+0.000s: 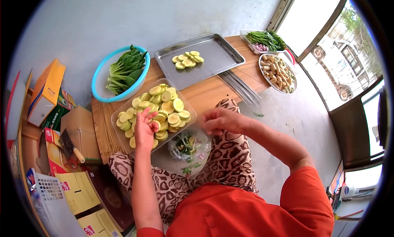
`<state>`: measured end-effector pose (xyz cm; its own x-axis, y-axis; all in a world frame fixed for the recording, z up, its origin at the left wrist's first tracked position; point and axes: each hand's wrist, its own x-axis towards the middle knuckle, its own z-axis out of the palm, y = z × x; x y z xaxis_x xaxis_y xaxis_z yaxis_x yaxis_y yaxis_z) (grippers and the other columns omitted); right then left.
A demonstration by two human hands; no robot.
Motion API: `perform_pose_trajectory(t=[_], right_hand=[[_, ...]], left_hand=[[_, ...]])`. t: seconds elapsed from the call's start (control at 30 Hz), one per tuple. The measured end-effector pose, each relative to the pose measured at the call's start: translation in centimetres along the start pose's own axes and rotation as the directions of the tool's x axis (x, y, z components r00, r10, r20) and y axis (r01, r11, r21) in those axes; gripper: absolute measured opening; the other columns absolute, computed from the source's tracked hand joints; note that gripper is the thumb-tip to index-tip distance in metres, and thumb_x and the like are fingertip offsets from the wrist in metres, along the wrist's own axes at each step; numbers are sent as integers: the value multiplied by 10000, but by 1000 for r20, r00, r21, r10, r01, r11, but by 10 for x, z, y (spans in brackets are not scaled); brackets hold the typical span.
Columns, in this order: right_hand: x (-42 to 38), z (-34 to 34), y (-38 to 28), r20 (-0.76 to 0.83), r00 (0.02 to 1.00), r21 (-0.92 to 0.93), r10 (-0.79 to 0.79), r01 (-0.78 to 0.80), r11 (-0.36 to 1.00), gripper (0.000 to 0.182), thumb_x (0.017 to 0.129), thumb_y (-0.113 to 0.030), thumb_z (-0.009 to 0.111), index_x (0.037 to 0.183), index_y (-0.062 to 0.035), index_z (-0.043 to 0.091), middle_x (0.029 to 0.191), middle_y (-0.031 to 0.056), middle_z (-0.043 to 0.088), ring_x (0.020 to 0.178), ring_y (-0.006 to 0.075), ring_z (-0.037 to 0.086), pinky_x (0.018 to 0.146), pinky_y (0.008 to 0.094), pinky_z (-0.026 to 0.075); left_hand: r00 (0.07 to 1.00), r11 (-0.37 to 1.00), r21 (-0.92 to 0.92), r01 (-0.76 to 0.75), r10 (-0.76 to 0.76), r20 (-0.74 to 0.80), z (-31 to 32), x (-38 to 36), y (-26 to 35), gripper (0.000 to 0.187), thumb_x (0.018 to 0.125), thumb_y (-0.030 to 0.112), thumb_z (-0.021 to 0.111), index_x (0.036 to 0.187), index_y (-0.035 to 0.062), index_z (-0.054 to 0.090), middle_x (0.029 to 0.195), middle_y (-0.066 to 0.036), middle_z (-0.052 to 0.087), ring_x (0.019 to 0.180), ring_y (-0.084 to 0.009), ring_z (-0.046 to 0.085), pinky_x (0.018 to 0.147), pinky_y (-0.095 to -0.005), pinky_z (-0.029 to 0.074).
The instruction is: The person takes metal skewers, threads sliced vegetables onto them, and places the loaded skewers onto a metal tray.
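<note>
My left hand is over a clear plastic tub heaped with zucchini slices. Its fingers are bent, and a zucchini slice shows between the fingers and thumb. To the right of the tub, above my knee, my right hand is closed in a pinch; motion blurs its fingertips, and I cannot make out what is in them. A metal tray on the wooden table holds a small group of zucchini slices. Metal skewers lie against its front edge.
A blue-rimmed basin of leafy greens stands at the back left, near bamboo skewers. To the right are a plate of cut pieces and a box of green vegetables. A bag of scraps sits between my legs; a knife lies left.
</note>
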<state>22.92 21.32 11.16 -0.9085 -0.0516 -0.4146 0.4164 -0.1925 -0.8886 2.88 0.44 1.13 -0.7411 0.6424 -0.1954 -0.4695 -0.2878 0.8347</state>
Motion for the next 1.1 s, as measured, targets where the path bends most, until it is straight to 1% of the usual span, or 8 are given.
perform_pose_trajectory(t=[0.13,0.4,0.53,0.67,0.73,0.87,0.97,1.1], right_hand=[[47,41,38,195,980,-82,44,-28,996,86,846,-89,574,889,-15,583,688,10,569,519,53,449,482,190,351],[104,74,48,245,969,-72,19,-2,997,106,893,-170,554,885,-65,566,675,30,594,500,63,439,455,201,327],[132,52,60,47,999,-10,-25,26,1000,125,917,-179,525,940,-70,582,644,-18,528,510,46,421,453,185,296],[135,17,69,-150,986,169,-71,97,981,177,938,-210,512,931,-58,603,579,-10,523,442,69,414,407,204,298],[133,10,64,-169,981,233,-92,130,964,178,948,-205,494,937,-63,601,561,-16,510,432,66,399,400,204,287],[126,11,54,-189,969,287,-160,210,935,175,953,-202,491,940,-66,601,550,-21,501,431,58,390,402,202,282],[117,12,49,-170,970,249,-171,210,945,195,973,-240,468,965,-88,592,541,-48,451,441,37,333,408,189,238],[107,13,45,-156,974,252,-167,202,946,197,974,-242,466,972,-93,594,544,-53,452,449,33,339,415,188,241]], left_hand=[[999,980,-197,-29,32,10,-25,0,-6,452,962,395,468,1186,7,534,923,-89,614,539,-92,466,471,-216,362],[995,999,31,16,-19,102,-17,-11,-12,427,973,384,448,1159,11,538,858,-69,603,534,-79,483,474,-197,364],[999,996,68,52,-53,13,-21,-8,-11,487,973,441,411,1188,17,514,863,-73,599,576,-92,505,529,-218,396],[937,994,105,0,37,-347,-50,1,-5,400,974,387,439,1148,39,535,904,-53,595,615,-109,499,557,-247,396],[915,994,103,-38,76,-396,-58,3,-6,339,965,333,464,1109,43,564,873,-63,611,584,-96,529,525,-229,428],[909,971,238,-18,115,-400,-57,2,-5,294,960,288,479,1092,44,578,874,-60,610,598,-97,541,531,-224,430],[932,864,504,-7,188,-310,-55,6,1,254,963,237,487,1099,45,583,914,-46,607,691,-98,577,595,-226,465],[898,823,568,-16,262,-355,-68,20,32,225,957,205,491,1079,44,590,926,-45,609,742,-108,593,624,-237,481]])
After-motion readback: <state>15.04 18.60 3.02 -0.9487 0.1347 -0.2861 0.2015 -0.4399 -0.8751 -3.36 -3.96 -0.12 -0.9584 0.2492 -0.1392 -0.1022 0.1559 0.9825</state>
